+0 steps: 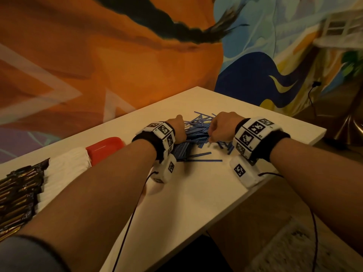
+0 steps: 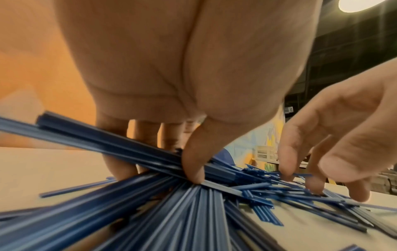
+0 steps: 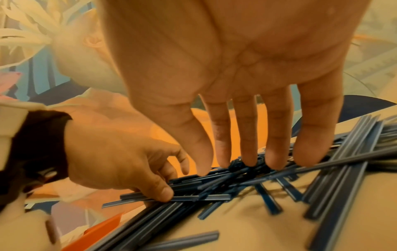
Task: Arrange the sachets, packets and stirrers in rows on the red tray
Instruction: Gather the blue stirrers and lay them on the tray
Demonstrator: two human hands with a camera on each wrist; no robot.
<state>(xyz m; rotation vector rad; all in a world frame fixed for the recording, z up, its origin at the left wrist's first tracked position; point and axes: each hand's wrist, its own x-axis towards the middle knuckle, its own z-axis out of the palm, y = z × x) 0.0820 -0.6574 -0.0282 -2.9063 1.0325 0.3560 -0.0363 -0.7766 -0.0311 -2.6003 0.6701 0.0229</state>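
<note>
The left hand [image 2: 189,81] grips a bundle of blue stirrers [image 2: 120,146] between thumb and fingers, while the right hand [image 3: 236,68] rests straight fingertips [image 3: 249,158] on the pile [image 1: 198,132]. The pile lies on the white table [image 1: 196,193], right of the red tray [image 1: 106,146].

The pile of stirrers [image 1: 198,132] lies on the surface [image 1: 196,193]. Left of the pile is the tray [image 1: 106,147]. On the tray, farther left of the pile, lie the sachets [image 1: 66,169], and past them the packets [image 1: 17,195].
</note>
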